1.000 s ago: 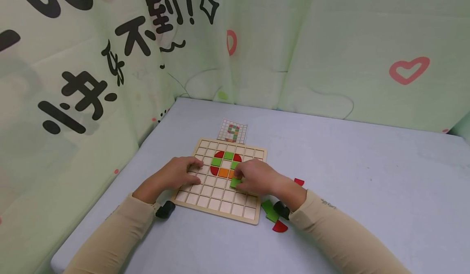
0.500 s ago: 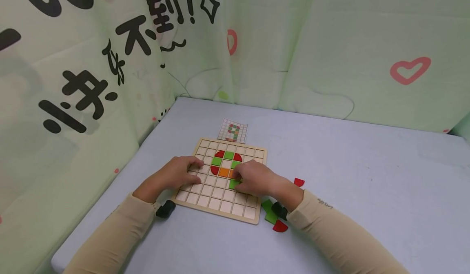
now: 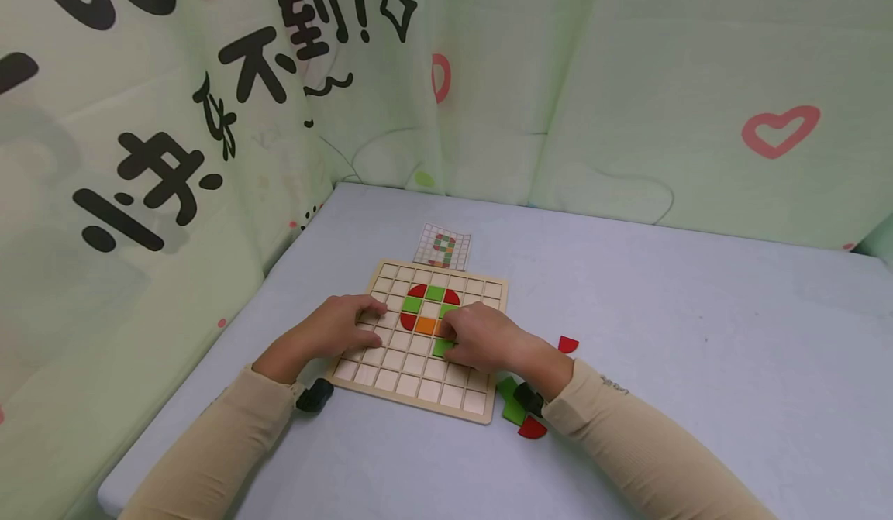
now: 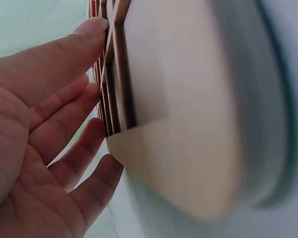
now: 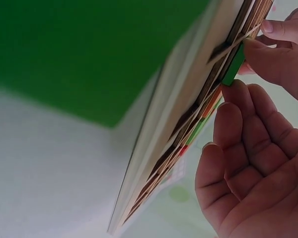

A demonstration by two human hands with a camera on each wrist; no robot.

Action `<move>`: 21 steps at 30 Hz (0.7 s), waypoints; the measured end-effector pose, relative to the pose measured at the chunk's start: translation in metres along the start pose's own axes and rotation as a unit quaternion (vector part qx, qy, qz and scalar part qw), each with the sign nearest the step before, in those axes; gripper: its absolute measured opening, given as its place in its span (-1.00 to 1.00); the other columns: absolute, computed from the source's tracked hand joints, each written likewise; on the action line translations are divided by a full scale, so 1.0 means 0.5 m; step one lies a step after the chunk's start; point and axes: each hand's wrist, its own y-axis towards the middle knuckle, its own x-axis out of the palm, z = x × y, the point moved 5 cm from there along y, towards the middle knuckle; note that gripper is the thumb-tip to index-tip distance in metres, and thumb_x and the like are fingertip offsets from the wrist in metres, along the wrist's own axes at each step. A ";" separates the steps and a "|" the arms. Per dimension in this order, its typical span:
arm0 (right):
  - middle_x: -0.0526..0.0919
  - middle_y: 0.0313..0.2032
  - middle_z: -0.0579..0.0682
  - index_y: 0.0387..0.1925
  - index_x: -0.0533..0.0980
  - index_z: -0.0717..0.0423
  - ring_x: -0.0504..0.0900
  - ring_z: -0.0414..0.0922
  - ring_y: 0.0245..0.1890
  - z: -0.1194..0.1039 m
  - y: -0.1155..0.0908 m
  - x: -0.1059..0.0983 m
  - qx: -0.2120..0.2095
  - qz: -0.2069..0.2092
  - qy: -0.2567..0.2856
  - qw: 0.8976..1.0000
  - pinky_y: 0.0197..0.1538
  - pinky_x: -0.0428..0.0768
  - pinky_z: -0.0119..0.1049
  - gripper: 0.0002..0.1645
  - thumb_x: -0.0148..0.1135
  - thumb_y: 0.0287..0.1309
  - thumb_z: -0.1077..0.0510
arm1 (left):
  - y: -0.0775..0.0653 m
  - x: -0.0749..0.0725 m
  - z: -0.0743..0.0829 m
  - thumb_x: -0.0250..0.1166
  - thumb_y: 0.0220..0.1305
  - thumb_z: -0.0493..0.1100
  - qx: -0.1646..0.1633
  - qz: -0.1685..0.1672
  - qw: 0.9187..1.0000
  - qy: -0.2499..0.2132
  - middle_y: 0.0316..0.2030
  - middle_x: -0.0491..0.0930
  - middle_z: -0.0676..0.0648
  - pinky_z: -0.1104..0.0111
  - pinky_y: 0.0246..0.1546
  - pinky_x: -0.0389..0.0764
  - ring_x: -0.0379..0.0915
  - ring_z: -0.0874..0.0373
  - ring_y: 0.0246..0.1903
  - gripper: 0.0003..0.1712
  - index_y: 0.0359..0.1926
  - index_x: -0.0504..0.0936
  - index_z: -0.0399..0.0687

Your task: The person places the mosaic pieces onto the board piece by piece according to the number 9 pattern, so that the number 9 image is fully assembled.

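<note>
A square wooden grid board (image 3: 412, 402) lies on the table. Between thumb and fingertips my right hand (image 3: 484, 338) pinches a green square tile (image 3: 442, 347); in the right wrist view that green tile (image 5: 233, 66) is at the grid, partly within a cell. My left hand (image 3: 338, 326) rests at the board's left side, fingers spread and loosely bent, tips touching its edge and grid. Further up the board, red quarter-round tiles (image 3: 408, 321), green squares (image 3: 412, 304) and orange pieces (image 3: 425, 325) form a ring round a bare cell, partly hidden by my right fingers.
A printed pattern card (image 3: 456, 253) lies just beyond the board's far edge. Loose green tiles (image 3: 514, 411) and a red quarter-round piece (image 3: 533, 427) lie by the right wrist. Another red piece (image 3: 568, 344) lies farther right. Curtains stand behind and left of the table.
The green tile in my right hand has shifted slightly left and now lies flatter in line with the grid. My left hand stays in place.
</note>
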 end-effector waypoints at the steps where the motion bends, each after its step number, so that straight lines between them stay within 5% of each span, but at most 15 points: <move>1: 0.56 -0.41 -0.12 -0.25 0.60 0.11 0.50 -0.13 -0.35 -0.001 0.000 0.000 0.001 0.000 -0.002 1.000 -0.20 0.53 -0.25 -0.88 0.36 0.18 0.19 | 0.000 0.000 -0.001 0.48 0.20 -0.14 0.001 0.000 1.000 -0.001 0.24 0.51 -0.15 0.02 0.22 0.41 0.34 -0.08 0.28 -0.47 0.19 0.59 -0.07; 21: 0.58 -0.41 -0.13 -0.21 0.63 0.12 0.51 -0.13 -0.36 -0.006 0.005 0.001 0.011 0.011 0.009 1.000 -0.18 0.55 -0.25 -0.83 0.41 0.17 0.17 | 0.000 -0.002 -0.002 0.48 0.20 -0.13 0.010 0.000 1.000 -0.003 0.23 0.52 -0.14 0.01 0.25 0.38 0.32 -0.09 0.30 -0.47 0.19 0.59 -0.08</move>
